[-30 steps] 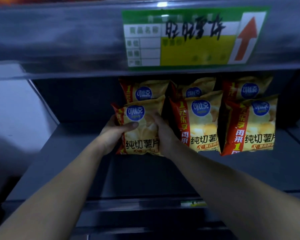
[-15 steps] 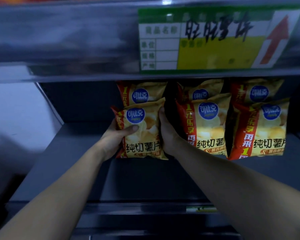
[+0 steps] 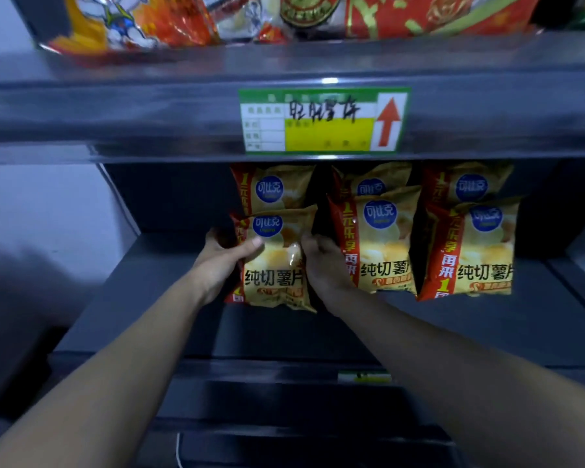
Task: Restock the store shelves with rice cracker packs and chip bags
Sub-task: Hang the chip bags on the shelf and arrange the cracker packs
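Observation:
A yellow-and-red chip bag (image 3: 277,261) stands upright on the dark grey shelf (image 3: 149,298), the front bag of the leftmost row. My left hand (image 3: 223,261) grips its left edge with the thumb across the front. My right hand (image 3: 325,265) holds its right edge, squeezed between this bag and the neighbouring front bag (image 3: 375,241). Another bag (image 3: 274,189) stands behind it. A third row (image 3: 473,248) stands further right, also two deep.
The shelf above (image 3: 149,106) carries a green-and-yellow price label (image 3: 323,119) with a red arrow, and red and orange snack packs (image 3: 132,21) lie on top of it. A pale wall (image 3: 41,204) borders the left. Bare shelf lies left of the bags.
The view has tilted up, so the upper shelf's snack packs now show. Both hands stay on the front left bag, and my right hand has slid lower along its right edge.

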